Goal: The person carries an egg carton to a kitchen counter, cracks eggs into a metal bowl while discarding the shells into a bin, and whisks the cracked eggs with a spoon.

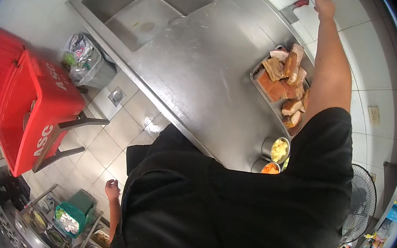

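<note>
My right hand (325, 6) is stretched far forward, beside the tiled wall. Its fingers are partly spread and nothing shows in them. Just left of the fingertips, with a small gap, is a knife with a red handle (301, 3); its blade points down toward the counter's back edge. My left hand (112, 190) hangs low at my side, fingers loosely bent, with nothing visible in it. Under my right arm lies a metal tray (265, 95) of thick pork slabs (293, 61). Close to my body stand a metal container of pale yellow pieces (279, 150) and another of orange pieces (271, 168).
The steel counter (200, 69) has a sink (144, 18) at its far left. Beside it stand a lined trash bin (87, 61) and a red cooler (47, 105) on a stand. A green bin (71, 215) is behind left; a fan (361, 206) is at right.
</note>
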The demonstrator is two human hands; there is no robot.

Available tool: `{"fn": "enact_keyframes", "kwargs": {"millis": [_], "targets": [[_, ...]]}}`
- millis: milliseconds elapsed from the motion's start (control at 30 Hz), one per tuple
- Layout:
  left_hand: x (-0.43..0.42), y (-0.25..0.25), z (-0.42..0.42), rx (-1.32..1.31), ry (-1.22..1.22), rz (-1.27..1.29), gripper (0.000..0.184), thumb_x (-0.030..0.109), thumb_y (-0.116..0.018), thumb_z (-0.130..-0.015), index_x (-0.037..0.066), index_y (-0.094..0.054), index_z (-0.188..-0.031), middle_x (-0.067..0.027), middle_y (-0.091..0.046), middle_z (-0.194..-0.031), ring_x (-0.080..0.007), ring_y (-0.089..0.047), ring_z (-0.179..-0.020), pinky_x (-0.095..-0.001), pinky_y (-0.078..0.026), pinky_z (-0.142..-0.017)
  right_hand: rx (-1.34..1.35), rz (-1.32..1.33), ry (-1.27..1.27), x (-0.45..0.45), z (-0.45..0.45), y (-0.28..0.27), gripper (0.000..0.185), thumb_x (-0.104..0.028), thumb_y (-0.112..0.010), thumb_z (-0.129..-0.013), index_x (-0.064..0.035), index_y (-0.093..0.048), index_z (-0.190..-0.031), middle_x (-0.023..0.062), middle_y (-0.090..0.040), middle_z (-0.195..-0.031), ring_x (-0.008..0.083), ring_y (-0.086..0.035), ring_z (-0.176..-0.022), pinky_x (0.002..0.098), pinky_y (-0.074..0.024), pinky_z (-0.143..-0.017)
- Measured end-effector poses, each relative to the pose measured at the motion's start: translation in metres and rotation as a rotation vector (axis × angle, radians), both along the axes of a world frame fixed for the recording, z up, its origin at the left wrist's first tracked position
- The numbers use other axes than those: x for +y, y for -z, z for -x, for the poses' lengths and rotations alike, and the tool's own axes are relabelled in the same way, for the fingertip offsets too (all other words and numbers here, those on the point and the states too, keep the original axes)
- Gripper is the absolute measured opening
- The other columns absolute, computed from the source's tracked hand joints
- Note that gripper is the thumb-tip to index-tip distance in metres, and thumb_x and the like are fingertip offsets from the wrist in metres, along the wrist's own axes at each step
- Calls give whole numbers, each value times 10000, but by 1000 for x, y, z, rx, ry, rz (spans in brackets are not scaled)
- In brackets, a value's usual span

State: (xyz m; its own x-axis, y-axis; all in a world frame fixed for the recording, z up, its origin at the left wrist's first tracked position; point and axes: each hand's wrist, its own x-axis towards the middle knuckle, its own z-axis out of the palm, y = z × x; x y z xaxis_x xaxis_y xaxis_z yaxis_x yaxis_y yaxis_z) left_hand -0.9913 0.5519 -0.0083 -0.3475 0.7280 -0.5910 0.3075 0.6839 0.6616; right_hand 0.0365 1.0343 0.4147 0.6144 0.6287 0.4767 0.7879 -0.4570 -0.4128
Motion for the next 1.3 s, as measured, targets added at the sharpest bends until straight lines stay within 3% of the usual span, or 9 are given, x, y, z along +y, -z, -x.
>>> {"fn": "enact_keyframes", "kwargs": {"millis": [200,233,467,500,600,800,967,1067,1300], "targets": [[-18,-12,-41,104,5,17,240,171,-688,-874,-27,-642,-1003,-77,-618,-719,-133,-528,-480,-294,-422,-411,455,-412,-263,-28,170,41,394,-181,-611,-903,35,-617,-1232,116,-720,-897,189,-697,-798,305,-547,-729],[-24,6,-44,15,-80,-36,262,188,-678,-884,-37,-641,-1012,-76,-625,-732,-131,-546,-516,-299,-438,-433,359,-343,-306,-28,195,70,303,-270,-578,-929,9,-681,-988,46,-677,-779,138,-660,-748,293,-517,-702],[54,-79,-109,-268,-500,-71,248,277,-612,-935,76,-648,-1076,-56,-654,-851,-144,-609,-659,-285,-491,-540,1315,199,-1094,-154,547,284,248,-221,-633,-959,-37,-626,-1126,17,-656,-932,83,-597,-782,247,-495,-693],[61,-89,-116,-329,-512,-130,271,299,-609,-937,80,-632,-1095,-58,-661,-875,-150,-618,-684,-300,-495,-547,979,237,-1344,-179,587,313,277,-147,-662,-921,-32,-616,-1169,43,-652,-955,80,-599,-801,257,-503,-706],[90,-131,-146,-462,-606,-189,289,347,-578,-946,115,-627,-1110,-53,-648,-891,-170,-619,-764,-360,-521,-644,1236,797,-1562,-254,661,256,452,-98,-713,-849,-32,-572,-1272,77,-619,-1092,124,-601,-824,301,-512,-708],[85,-157,-181,-866,-795,-337,318,384,-483,-997,103,-610,-1078,-49,-639,-916,-179,-639,-854,-358,-538,-668,596,603,-2105,-299,716,205,611,-150,-788,-742,-37,-560,-1298,118,-563,-1084,199,-564,-725,324,-501,-679],[38,-199,-175,-880,-822,-444,351,405,-430,-1026,88,-566,-1091,-55,-623,-949,-172,-627,-874,-337,-529,-709,445,758,-2116,-331,758,204,399,-163,-790,-737,-11,-585,-1043,191,-612,-977,392,-613,-877,434,-493,-751],[-3,-193,-169,-867,-811,-448,383,401,-455,-1017,61,-525,-1180,-75,-597,-1038,-189,-618,-919,-330,-535,-719,379,862,-2117,-360,772,220,339,-118,-758,-759,-7,-565,-1014,166,-610,-959,339,-629,-851,424,-497,-734],[-75,-175,-81,-695,-922,-450,471,417,-521,-986,51,-491,-1280,-108,-564,-1138,-213,-588,-949,-353,-541,-780,1376,1265,-1371,-373,841,242,360,-136,-519,-928,-83,-494,-1283,98,-572,-1026,223,-601,-784,344,-542,-666]]}}
